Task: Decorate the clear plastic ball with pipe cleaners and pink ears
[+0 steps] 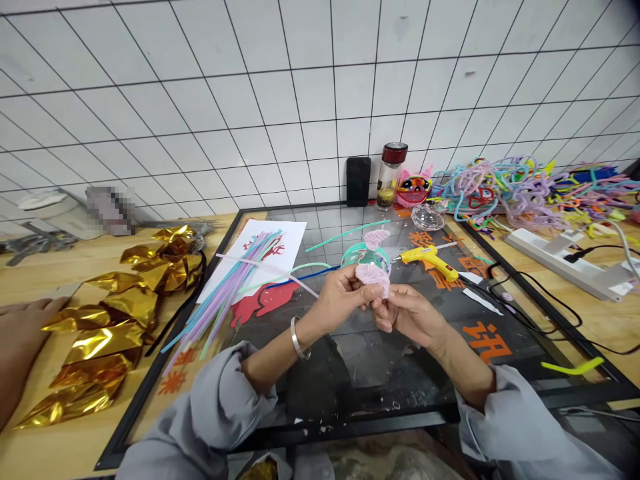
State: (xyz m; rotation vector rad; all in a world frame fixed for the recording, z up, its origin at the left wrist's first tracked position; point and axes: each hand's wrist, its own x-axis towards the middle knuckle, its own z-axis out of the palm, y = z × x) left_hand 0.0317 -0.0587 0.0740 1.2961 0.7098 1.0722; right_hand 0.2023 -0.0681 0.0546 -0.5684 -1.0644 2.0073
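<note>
Above the dark panel, my left hand [345, 297] pinches a pale pink coiled pipe-cleaner piece [372, 277] between thumb and fingers. At the lower right edge of that piece, the closed fingertips of my right hand [413, 315] pinch it too; exactly what they grip there is hidden. Just behind my hands stands a round green-and-clear container [351, 255], partly covered by them. A similar pink piece [376, 239] is beside its top edge. A yellow glue gun [430, 259] lies to the right, its nozzle pointing left toward the container.
Pastel pipe cleaners [235, 283] lie across white paper [295, 233] on the left, near a red cutout [265, 301]. Gold foil [113, 313] and another person's arm [23, 340] are farther left. A power strip [565, 263], cables and tangled pipe cleaners [520, 190] occupy the right.
</note>
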